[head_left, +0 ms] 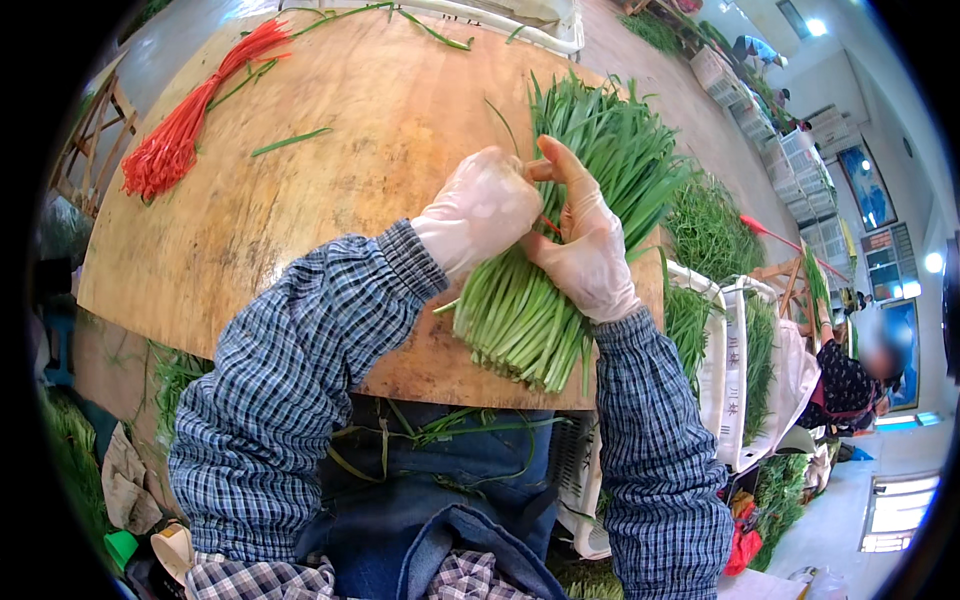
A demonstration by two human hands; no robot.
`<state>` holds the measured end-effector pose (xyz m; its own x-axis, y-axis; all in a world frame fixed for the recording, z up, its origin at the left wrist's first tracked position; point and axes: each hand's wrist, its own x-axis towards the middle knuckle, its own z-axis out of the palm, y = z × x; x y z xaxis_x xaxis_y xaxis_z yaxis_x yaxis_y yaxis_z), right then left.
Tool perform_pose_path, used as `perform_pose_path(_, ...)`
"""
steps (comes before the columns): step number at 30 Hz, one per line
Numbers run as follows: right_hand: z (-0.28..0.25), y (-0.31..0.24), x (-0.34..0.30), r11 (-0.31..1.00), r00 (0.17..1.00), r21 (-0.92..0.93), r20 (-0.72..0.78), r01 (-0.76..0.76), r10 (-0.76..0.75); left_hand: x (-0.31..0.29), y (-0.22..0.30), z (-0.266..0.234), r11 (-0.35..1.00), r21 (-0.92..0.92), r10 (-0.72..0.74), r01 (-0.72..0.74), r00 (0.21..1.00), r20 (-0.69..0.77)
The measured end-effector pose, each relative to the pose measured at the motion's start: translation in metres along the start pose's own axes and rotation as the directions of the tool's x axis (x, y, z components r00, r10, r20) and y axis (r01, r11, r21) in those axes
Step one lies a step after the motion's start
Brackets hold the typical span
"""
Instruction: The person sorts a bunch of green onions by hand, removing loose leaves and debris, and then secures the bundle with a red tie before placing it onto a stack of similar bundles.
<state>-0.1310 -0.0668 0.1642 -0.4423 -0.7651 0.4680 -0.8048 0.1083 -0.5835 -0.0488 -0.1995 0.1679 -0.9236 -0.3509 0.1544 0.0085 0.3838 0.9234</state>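
Observation:
A thick bunch of garlic chives point(530, 310) lies on the wooden table, pale cut stems toward me and green leaves pointing away. A thin red tie point(549, 224) crosses it between my hands. My left hand point(480, 208), in a thin whitish glove, is closed in a pinch on top of the bunch, apparently at the tie; its fingertips are partly hidden. My right hand point(585, 240), gloved likewise, rests over the bunch's right side, thumb pressed by the red tie and index finger raised and bent. A bundle of red ties point(190, 130) lies at the table's far left.
The wooden table point(330, 130) has loose leaves scattered on it. White crates point(735, 370) with more greens stand at the right. Another white crate point(520, 25) touches the far edge. A person in dark patterned clothes point(845, 385) works at the right. Loose leaves lie on my blue apron point(440, 480).

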Motion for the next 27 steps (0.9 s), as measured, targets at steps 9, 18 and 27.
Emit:
perform_pose_path(9, 0.013, 0.003, 0.0, 0.987, 0.986, -0.002, -0.053, -0.158, 0.158, -0.007, 0.035, -0.002, 0.981, -0.173, -0.059, 0.09, 0.983, 0.174)
perform_pose_path(18, -0.057, -0.034, -0.024, 0.932, 0.956, 0.215, 0.044, -0.292, 0.29, -0.002, 0.014, 0.003, 0.76, -0.562, -0.05, 0.327, 0.891, 0.451)
perform_pose_path(27, -0.059, 0.053, -0.045, 0.506, 0.604, 0.41, 0.154, -0.759, 0.782, 0.0, -0.034, -0.028, 0.666, -0.651, -0.124, 0.365, 0.914, 0.386)
